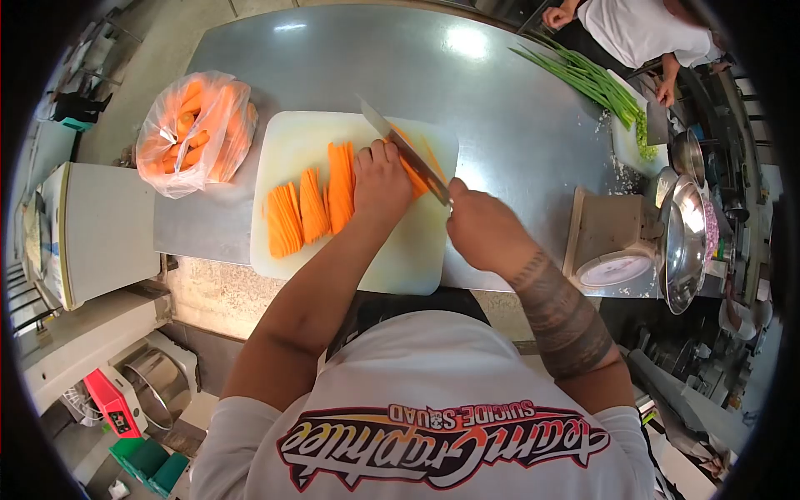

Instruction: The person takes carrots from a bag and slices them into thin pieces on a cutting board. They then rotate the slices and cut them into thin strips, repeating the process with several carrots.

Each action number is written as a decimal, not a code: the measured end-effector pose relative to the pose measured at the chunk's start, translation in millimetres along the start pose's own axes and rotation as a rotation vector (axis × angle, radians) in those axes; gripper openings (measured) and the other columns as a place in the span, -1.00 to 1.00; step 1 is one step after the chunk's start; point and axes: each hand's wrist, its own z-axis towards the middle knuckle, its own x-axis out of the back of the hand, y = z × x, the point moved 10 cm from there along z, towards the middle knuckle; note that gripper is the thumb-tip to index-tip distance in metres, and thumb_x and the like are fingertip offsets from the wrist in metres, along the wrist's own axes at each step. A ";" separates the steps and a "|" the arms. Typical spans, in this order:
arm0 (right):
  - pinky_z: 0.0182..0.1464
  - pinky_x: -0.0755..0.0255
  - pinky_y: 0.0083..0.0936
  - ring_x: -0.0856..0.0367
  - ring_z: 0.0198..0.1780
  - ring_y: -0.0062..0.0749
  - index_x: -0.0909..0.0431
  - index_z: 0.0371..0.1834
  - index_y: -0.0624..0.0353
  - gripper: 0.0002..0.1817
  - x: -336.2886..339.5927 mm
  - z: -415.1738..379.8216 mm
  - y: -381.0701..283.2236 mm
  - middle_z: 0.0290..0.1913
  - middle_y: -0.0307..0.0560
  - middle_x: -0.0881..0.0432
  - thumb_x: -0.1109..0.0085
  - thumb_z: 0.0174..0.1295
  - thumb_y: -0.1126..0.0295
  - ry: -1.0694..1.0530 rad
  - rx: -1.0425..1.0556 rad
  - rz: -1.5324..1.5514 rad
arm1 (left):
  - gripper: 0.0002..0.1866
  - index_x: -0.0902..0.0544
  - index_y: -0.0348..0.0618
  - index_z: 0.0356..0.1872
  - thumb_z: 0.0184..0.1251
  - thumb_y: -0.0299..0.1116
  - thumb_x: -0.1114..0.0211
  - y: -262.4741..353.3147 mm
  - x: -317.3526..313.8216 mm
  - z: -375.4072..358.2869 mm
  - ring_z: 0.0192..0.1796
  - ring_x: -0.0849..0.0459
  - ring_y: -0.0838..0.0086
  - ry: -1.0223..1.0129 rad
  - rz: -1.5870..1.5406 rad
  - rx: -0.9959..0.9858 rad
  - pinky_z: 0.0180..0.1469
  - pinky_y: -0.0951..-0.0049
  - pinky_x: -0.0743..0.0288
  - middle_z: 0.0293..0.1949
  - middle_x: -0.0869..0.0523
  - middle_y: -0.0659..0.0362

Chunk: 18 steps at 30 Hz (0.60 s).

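A white cutting board lies near the front edge of the metal table. Across it run piles of sliced carrot, set side by side. My left hand presses down with bent fingers on carrot at the middle of the board, beside the blade. The knife slants over the carrot, its tip pointing away and to the left. Its handle is in my right hand, whose fingers are wrapped round it. Thin orange strips show just right of the blade. The carrot under my left palm is hidden.
Left of the board sits a clear plastic bag of carrots. A weighing scale and a metal bowl stand at the right. Beyond them, a co-worker holds a blade by green onions on another board.
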 end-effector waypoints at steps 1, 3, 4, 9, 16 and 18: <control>-0.05 -0.66 0.06 -0.80 -0.16 0.23 -0.43 0.03 0.35 -0.77 -29.6 15.2 13.2 -0.27 0.28 -0.77 -0.06 0.39 0.46 0.003 -0.022 0.002 | -0.57 -0.54 -0.43 0.23 0.43 -0.37 -0.17 0.8 0.2 -1.4 0.11 -0.56 0.00 -0.007 -0.005 0.008 0.25 0.06 -0.43 0.09 -0.60 -0.08; -0.03 -0.66 0.06 -0.80 -0.14 0.24 -0.44 0.03 0.36 -0.77 -40.3 26.1 15.8 -0.24 0.29 -0.78 -0.06 0.40 0.46 -0.002 -0.027 -0.023 | -0.56 -0.54 -0.42 0.24 0.43 -0.37 -0.17 2.8 1.6 -5.5 0.11 -0.56 0.01 0.007 -0.011 -0.012 0.24 0.06 -0.43 0.10 -0.60 -0.08; -0.06 -0.65 0.07 -0.79 -0.17 0.25 -0.43 0.02 0.37 -0.76 -26.0 26.3 11.0 -0.27 0.30 -0.76 -0.08 0.38 0.46 0.043 0.017 -0.008 | -0.56 -0.54 -0.42 0.24 0.43 -0.37 -0.18 1.4 3.5 -2.0 0.11 -0.56 0.01 0.025 -0.008 -0.016 0.24 0.06 -0.43 0.10 -0.60 -0.08; -0.04 -0.67 0.08 -0.81 -0.14 0.24 -0.44 0.05 0.36 -0.76 -21.9 17.8 9.1 -0.20 0.30 -0.78 -0.07 0.40 0.46 0.004 -0.011 -0.004 | -0.55 -0.55 -0.42 0.25 0.43 -0.35 -0.19 -1.9 2.7 0.9 0.13 -0.55 -0.01 0.014 -0.030 0.014 0.25 0.05 -0.43 0.12 -0.60 -0.09; -0.11 -0.68 0.08 -0.80 -0.21 0.28 -0.41 -0.04 0.38 -0.77 -41.2 27.2 16.2 -0.30 0.37 -0.75 -0.12 0.32 0.49 0.129 0.005 0.067 | -0.45 -0.53 -0.41 0.29 0.38 -0.28 -0.39 2.2 9.9 -5.1 0.24 -0.54 -0.09 -0.026 -0.065 -0.129 0.36 -0.02 -0.40 0.20 -0.59 -0.12; -0.12 -0.68 0.07 -0.80 -0.22 0.27 -0.41 -0.05 0.38 -0.78 -41.6 26.3 18.6 -0.29 0.38 -0.76 -0.12 0.33 0.49 0.126 -0.008 0.072 | -0.34 -0.52 -0.38 0.34 0.31 -0.25 -0.52 1.7 23.8 -18.7 0.30 -0.52 -0.10 -0.126 -0.148 -0.056 0.40 -0.02 -0.41 0.26 -0.57 -0.12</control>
